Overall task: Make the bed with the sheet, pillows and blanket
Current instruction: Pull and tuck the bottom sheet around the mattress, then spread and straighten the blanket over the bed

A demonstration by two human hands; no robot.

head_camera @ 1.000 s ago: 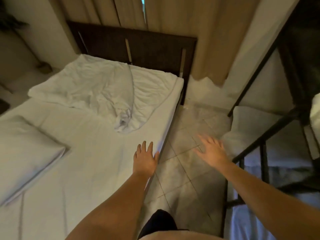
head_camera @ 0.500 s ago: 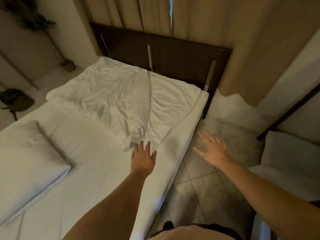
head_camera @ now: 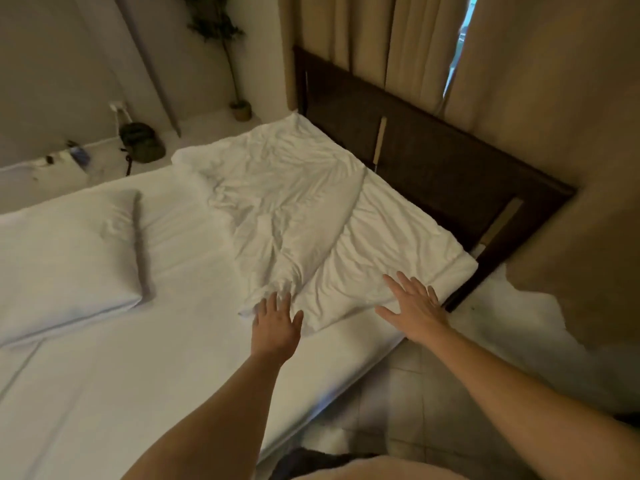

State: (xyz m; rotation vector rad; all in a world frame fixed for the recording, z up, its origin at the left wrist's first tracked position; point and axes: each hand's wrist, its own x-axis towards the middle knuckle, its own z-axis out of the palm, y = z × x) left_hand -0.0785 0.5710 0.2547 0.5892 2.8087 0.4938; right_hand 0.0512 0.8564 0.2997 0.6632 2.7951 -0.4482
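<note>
- The blanket point(head_camera: 294, 202), white and heavily creased, is lying bunched at the far end of the bed, with its far edge sitting against the dark headboard point(head_camera: 433, 161).
- The left hand point(head_camera: 277, 323) is stretching out palm down, released, fingers straight and slightly spread. Its fingertips are lying over the near, crumpled tip of the blanket, and nothing is being grasped.
- The right hand point(head_camera: 415, 310) is also lying open, fingers splayed, over the blanket's near right corner by the bed's right edge. I cannot tell whether it is pressing the cloth or hanging just above it.
- The sheet point(head_camera: 138, 393) is covering the mattress smoothly, showing bare across the near and middle part of the bed.
- One pillow point(head_camera: 69, 251) is resting flat on the sheet at the left, well apart from both hands and just beside the blanket's left edge.
- Tan curtains point(head_camera: 554, 98) are hanging behind the headboard, with a thin gap letting daylight through.
- A potted plant point(head_camera: 239, 109) is standing by the far wall, and a dark bag point(head_camera: 142, 142) is sitting on the floor to its left.
- A pale tiled floor point(head_camera: 398, 410) is showing to the right of the bed, under the right forearm.
</note>
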